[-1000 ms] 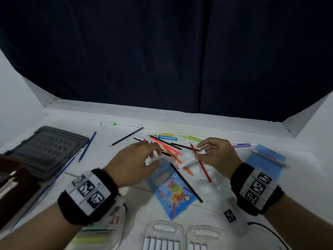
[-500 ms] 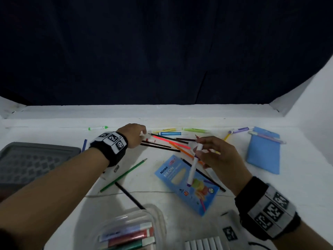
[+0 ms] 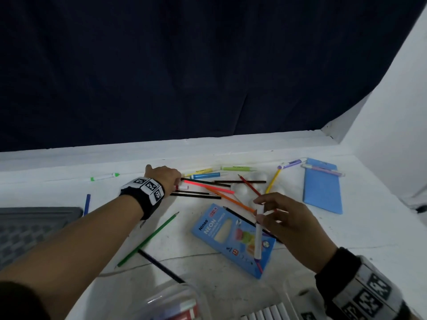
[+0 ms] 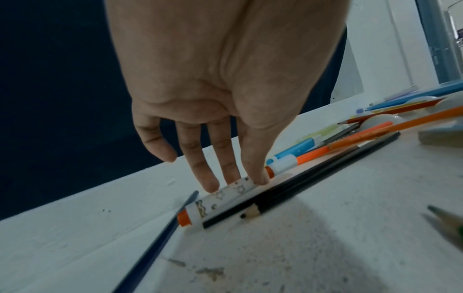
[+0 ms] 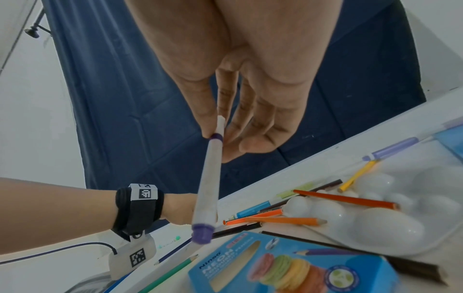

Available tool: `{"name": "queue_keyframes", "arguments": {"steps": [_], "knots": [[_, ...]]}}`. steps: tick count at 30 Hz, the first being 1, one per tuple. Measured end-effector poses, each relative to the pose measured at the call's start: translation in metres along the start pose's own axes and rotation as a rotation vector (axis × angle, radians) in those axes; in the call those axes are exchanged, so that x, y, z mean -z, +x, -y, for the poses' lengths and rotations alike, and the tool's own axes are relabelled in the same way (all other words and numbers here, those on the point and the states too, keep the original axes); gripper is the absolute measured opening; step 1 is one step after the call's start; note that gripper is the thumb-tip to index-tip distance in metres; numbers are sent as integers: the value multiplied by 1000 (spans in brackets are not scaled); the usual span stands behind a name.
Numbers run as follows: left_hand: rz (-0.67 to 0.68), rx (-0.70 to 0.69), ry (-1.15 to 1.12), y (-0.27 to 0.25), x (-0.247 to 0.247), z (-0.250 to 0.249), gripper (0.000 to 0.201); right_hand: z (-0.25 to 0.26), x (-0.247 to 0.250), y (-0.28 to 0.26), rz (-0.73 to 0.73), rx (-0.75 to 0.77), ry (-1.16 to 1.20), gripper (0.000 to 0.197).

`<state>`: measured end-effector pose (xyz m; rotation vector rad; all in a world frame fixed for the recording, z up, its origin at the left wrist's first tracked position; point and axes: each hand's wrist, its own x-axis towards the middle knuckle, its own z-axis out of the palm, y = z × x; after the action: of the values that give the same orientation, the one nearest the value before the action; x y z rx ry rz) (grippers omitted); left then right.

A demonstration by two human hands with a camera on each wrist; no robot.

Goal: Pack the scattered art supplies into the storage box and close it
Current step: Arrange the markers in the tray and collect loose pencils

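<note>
Coloured pencils and markers lie scattered on the white table (image 3: 231, 285). My left hand (image 3: 176, 181) reaches far across; its thumb and fingertips pinch a white marker with orange ends (image 4: 218, 200) that lies flat beside a black pencil (image 4: 288, 196). My right hand (image 3: 259, 210) hovers above a blue pencil carton (image 3: 221, 234) and pinches the top of a white marker with purple ends (image 5: 209, 178), which hangs down. A clear plastic container (image 3: 175, 303) holding markers sits at the bottom edge, and a grey case (image 3: 30, 227) lies at the left.
A white paint palette (image 3: 245, 188) sits under crossed pencils. A blue pouch (image 3: 322, 188) lies at the right, a green pencil (image 3: 147, 239) and a dark pencil (image 3: 161, 266) near my left forearm, and white chalk sticks (image 3: 270, 312) at the bottom. A dark curtain hangs behind the table.
My left hand has stretched out from the middle to the far marker. My right hand has lifted the white, purple-ended marker off the pile; over the last half second both have barely moved.
</note>
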<state>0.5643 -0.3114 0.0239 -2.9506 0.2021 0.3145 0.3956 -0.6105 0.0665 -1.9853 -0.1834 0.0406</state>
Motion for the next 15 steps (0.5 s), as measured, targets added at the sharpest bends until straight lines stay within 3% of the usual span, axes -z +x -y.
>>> {"name": "queue_keyframes", "arguments": {"steps": [3, 6, 11, 15], "knots": [[-66, -29, -13, -11, 13, 0, 17, -3, 10, -4, -15, 34, -42, 22], [-190, -90, -202, -29, 37, -1, 17, -8, 23, -7, -22, 59, -28, 24], [-357, -229, -572, -103, 79, -38, 49, -18, 48, -25, 30, 65, -16, 24], [-421, -244, -714, -174, 99, -80, 44, -32, 68, -40, 167, 28, -112, 20]]}}
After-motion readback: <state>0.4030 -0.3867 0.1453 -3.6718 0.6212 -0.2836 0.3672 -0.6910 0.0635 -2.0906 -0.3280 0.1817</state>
